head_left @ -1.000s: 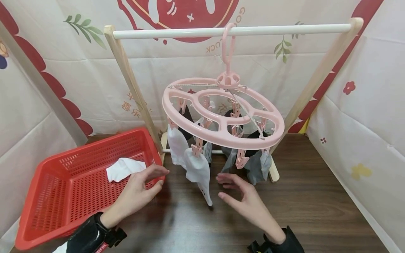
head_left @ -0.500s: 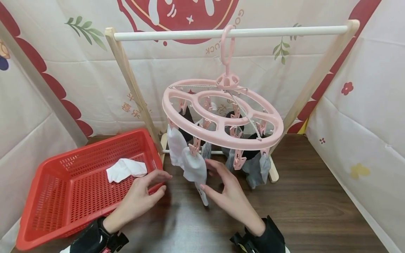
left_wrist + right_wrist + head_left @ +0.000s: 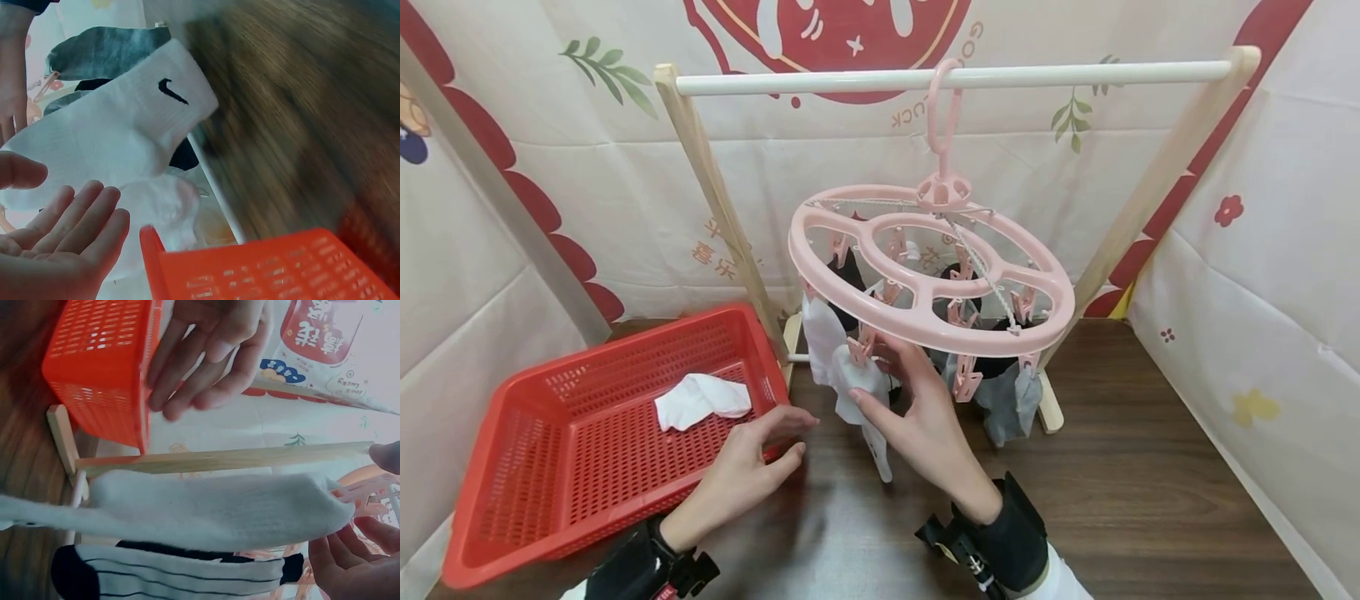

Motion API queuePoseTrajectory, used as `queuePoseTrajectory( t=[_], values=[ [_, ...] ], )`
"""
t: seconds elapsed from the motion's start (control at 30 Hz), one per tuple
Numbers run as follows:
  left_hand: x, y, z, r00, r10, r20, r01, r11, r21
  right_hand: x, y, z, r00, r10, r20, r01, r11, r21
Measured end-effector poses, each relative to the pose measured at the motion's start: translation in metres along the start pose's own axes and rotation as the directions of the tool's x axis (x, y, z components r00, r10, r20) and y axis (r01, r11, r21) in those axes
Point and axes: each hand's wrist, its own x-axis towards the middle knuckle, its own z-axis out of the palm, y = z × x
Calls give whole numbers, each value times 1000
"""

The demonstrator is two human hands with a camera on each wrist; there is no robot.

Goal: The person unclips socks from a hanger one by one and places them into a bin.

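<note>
Right hand (image 3: pixel 925 421), bare, w/ black wrist strap (image 3: pixel 1007 533), has risen over the last 0.5 s from the mid-length of a white fabric sock w/ black cuff mark (image 3: pixel 852 379) to its upper end; bare left hand (image 3: pixel 745 467) keeps approx. its place. Supporting surface: dark brown wood-grain tabletop (image 3: pixel 1127 475). On it, a pale wooden drying stand (image 3: pixel 705 171) w/ white crossbar (image 3: pixel 820 81) and, at L, a red perforated plastic basket (image 3: pixel 610 458), which holds a crumpled white fabric piece (image 3: pixel 703 402). Pink round plastic hanger (image 3: pixel 955 333) hooks over the crossbar approx. mid-span; its ring tilts down toward R. Below the ring, grey fabric socks (image 3: pixel 1009 404) hang at R; a second white fabric sock (image 3: pixel 822 337) hangs just L of the marked one. R-wrist view adds a white fabric sock w/ thin dark stripes (image 3: pixel 187 572) near the marked one. Marked sock hangs from the ring's near side, cuff down. R hand: grip unclosed, thumb and fingers spread about the sock's upper end; whether fingertips press the fabric, cannot tell. L hand: relaxed, fingers loose, near the basket's R side. Smallest part: pink plastic clip (image 3: pixel 861 346), fastened to the sock's top, just beside the R fingers.
</note>
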Motion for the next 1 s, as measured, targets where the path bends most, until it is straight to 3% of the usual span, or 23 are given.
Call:
queuePoseTrajectory(
  t=[0.53, 0.8, 1.0],
  values=[
    [14, -5, 18, 993, -61, -104, 53, 996, -74, 10, -4, 3, 999, 49, 18, -49, 999, -4],
    [18, -8, 24, 997, -71, -33, 65, 987, -146, 8, -7, 3, 997, 70, 17, -70, 997, 29],
    [21, -11, 34, 999, -38, 23, 42, 982, -185, 7, -10, -1, 998, 56, 29, -58, 996, 71]
  ],
)
